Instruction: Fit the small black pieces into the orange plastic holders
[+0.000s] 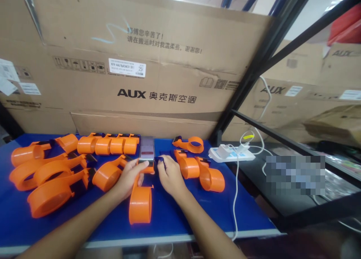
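1. Orange tape dispenser [140,206] – it's in the left hand [130,179], fingers closed around the frame near its head, thumb lying across the top.
2. Long axis runs pretty much away from the body: round hub on the near side of the left fingers, head right by the fingertips, pointing off toward the phone [147,148] just past them.
3. Left hand is the nearer one, obviously, since it's gripping the thing. The right hand [171,175] sits just beside the head's right end, thumb and finger looking pinched on a small dark blue piece [158,160]. Can't tell if that piece touches the head.
4. Around the fingers: one loose dispenser [105,176] lies left of the left hand, another [189,168] just right of the right hand – all on the blue tabletop [113,217].
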`<act>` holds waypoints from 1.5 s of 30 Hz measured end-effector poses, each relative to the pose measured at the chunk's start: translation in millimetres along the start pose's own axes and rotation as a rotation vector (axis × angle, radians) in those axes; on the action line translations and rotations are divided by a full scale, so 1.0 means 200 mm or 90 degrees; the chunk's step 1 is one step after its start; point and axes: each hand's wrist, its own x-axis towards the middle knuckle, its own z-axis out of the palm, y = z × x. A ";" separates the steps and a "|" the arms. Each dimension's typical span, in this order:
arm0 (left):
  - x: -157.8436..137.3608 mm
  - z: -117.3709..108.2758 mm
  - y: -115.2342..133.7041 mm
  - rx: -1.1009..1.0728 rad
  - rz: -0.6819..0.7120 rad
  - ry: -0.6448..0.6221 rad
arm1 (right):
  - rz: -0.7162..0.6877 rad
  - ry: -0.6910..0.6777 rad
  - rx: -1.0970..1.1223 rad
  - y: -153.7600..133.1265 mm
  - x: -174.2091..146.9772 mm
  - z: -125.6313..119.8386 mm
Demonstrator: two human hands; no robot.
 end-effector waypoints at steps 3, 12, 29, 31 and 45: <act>0.00 -0.01 0.00 -0.007 0.005 0.000 | 0.045 -0.009 -0.072 0.01 -0.01 0.01; 0.02 -0.03 0.02 -0.016 -0.001 0.030 | 0.144 -0.124 -0.379 -0.05 -0.02 0.01; 0.01 -0.02 -0.02 0.043 0.033 -0.005 | 0.162 -0.104 -0.305 0.05 0.14 0.05; 0.01 -0.02 -0.02 0.047 0.032 -0.011 | 0.184 -0.144 -0.336 0.06 0.14 0.06; 0.04 -0.04 -0.06 0.092 0.039 -0.017 | 0.218 -0.142 -0.293 0.11 0.15 0.06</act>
